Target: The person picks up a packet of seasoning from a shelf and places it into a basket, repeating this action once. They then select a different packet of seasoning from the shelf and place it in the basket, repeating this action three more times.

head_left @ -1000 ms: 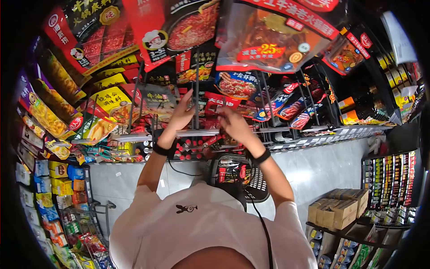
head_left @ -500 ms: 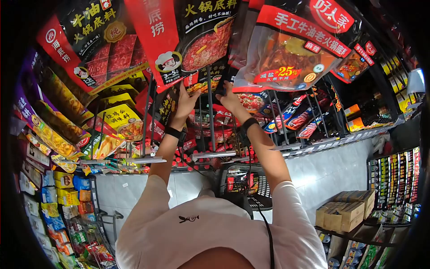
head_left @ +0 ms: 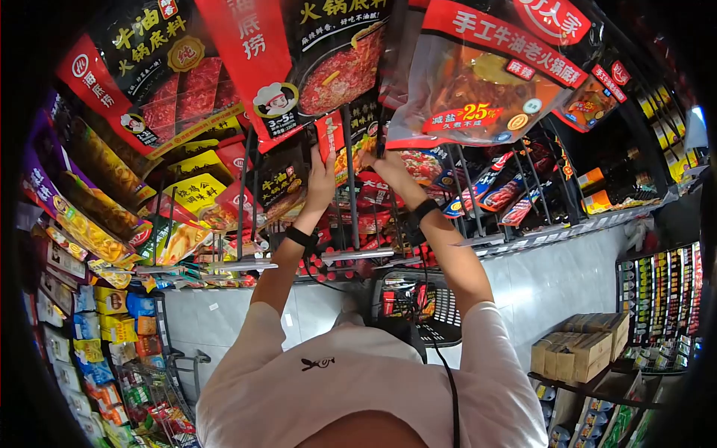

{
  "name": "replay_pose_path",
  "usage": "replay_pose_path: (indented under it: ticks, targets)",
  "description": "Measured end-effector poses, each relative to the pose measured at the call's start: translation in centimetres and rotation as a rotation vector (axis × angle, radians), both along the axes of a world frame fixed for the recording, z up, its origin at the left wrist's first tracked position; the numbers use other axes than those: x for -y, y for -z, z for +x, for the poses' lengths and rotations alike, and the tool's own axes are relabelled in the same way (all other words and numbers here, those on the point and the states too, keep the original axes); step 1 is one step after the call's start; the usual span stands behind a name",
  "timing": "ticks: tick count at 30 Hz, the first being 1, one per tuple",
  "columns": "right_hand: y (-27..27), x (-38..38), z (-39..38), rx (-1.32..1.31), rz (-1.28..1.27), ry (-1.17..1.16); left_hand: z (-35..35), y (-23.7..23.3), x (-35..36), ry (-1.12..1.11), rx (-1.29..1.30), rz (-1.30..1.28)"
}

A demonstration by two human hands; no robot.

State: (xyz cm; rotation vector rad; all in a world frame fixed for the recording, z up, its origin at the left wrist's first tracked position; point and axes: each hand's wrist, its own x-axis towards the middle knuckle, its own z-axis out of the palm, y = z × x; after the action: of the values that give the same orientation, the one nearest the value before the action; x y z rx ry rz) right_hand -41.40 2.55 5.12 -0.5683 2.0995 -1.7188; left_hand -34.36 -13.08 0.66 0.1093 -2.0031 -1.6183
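A black and red seasoning packet (head_left: pixel 348 158) with a food picture is between my two hands, among the hanging packets on the rack. My left hand (head_left: pixel 321 181) is closed on its left edge. My right hand (head_left: pixel 390 173) grips its right edge, with the thumb in front; fingertips behind are hidden. Just above hangs a large red and black hot pot base packet (head_left: pixel 336 75). To the upper right is a big clear-fronted hot pot base bag (head_left: pixel 485 82). A black beef-tallow packet (head_left: pixel 281 183) hangs just left of my left hand.
Metal display hooks (head_left: pixel 352 194) stick out toward me between the packets. Below stands a black shopping basket (head_left: pixel 444 299) on the floor. Cardboard boxes (head_left: pixel 579 355) sit on a shelf at lower right. A cart (head_left: pixel 168 403) with goods is at lower left.
My left hand has shifted right and slightly down, onto the packet's edge. My right hand has moved slightly down. More of the packet shows between them now, and the view has shifted slightly.
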Motion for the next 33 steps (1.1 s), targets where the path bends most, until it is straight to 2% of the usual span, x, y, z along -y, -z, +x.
replay_pose_path:
  ticks: [1,3,5,6,8,9,12,13,16,17,20,21,22,23,24,27,30,31,33]
  targets:
    - [1.6,0.0,-0.6,-0.105,-0.138,0.054,0.4,-0.5,-0.4,-0.001,-0.010,0.015]
    - [1.9,-0.8,-1.0,-0.024,-0.160,0.070,1.0,-1.0,-1.1,-0.007,-0.029,0.042]
    - [-1.1,-1.8,0.7,0.117,-0.189,0.026,1.4,-1.2,-1.7,-0.003,-0.040,0.079]
    - [-1.0,-2.2,0.8,0.136,-0.224,0.012,1.4,-1.3,-1.7,0.000,-0.048,0.098]
    - [-0.6,-3.0,0.9,0.174,-0.294,-0.013,0.9,0.5,-1.5,0.041,-0.076,0.128]
    - [-0.8,-3.3,1.1,0.152,-0.215,0.007,0.6,1.5,-1.4,0.064,-0.088,0.144]
    - [3.1,-3.2,0.5,-0.128,-0.095,0.187,0.0,2.4,-1.0,0.064,-0.071,0.188]
    - [3.8,-3.4,0.4,-0.107,-0.114,0.211,-0.4,2.4,-0.9,0.066,-0.085,0.198]
    - [4.8,-4.9,1.2,-0.513,0.019,0.548,-1.5,2.7,-0.4,0.026,-0.138,0.138]
    - [8.9,-5.8,-0.9,-0.767,0.215,0.711,-1.7,2.3,-0.5,-0.030,-0.137,0.114]
    - [7.5,-6.3,1.1,-0.766,0.274,1.005,-3.3,4.4,-0.9,-0.364,0.218,-0.039]
    - [6.5,-6.9,1.9,-0.558,0.270,0.916,-5.2,8.2,0.0,-0.358,0.173,-0.009]
    - [6.8,-7.3,1.7,-0.557,0.276,0.899,-5.5,7.8,-0.1,-0.351,0.129,0.020]
    - [7.2,-7.7,1.4,-0.557,0.281,0.883,-4.9,7.8,-0.5,-0.246,0.207,0.199]
    - [7.4,-7.9,1.2,-0.556,0.286,0.866,-3.7,5.5,-1.3,-0.138,0.286,0.376]
    - [7.1,-8.4,1.3,-0.346,0.163,0.979,-3.4,6.2,-2.5,-0.131,0.385,0.548]
    - [9.3,-9.7,1.0,-0.541,0.167,0.857,-3.4,7.5,-2.9,-0.182,0.474,0.694]
    - [8.5,-9.8,1.7,-0.562,0.071,0.820,-3.3,8.1,-3.0,-0.197,0.505,0.737]
    - [11.5,-11.1,-1.3,-0.497,0.114,0.780,-3.2,8.8,-3.6,-0.214,0.567,0.834]
